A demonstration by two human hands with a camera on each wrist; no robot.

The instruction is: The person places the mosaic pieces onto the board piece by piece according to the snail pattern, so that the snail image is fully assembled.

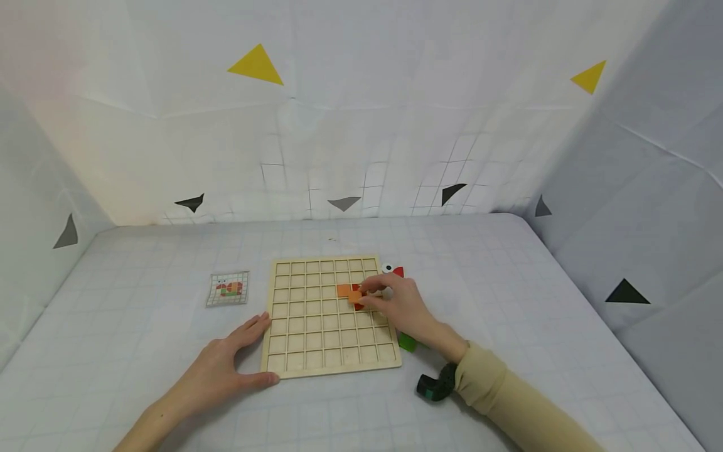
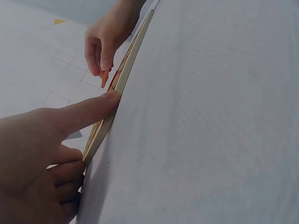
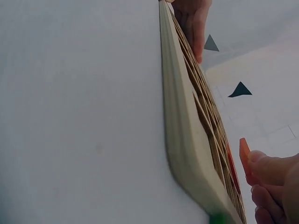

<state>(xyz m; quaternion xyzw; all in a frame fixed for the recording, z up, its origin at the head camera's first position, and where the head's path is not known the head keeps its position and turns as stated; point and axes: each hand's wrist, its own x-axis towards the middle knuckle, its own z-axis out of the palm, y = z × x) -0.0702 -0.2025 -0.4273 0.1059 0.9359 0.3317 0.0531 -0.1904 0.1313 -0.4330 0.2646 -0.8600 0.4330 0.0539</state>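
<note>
A pale wooden grid board (image 1: pixel 305 326) lies flat on the table. My left hand (image 1: pixel 223 367) touches its left side, with the thumb at the front-left corner and the fingertips along the left edge. Over the board's right part, my right hand (image 1: pixel 403 307) pinches an orange tile (image 1: pixel 354 297) between thumb and fingers. In the right wrist view that tile (image 3: pixel 245 161) is tilted and apart from the grid. Another orange tile (image 1: pixel 342 290) sits in the grid, beside red pieces (image 1: pixel 358 307) that the hand and held tile partly cover.
A small picture card (image 1: pixel 228 289) lies left of the board. Past the board's right edge are an eye piece (image 1: pixel 387 268), a red piece (image 1: pixel 398 272) and a green piece (image 1: pixel 407 342), partly hidden by the right arm. A black wrist device (image 1: pixel 437 384) hangs below the right wrist.
</note>
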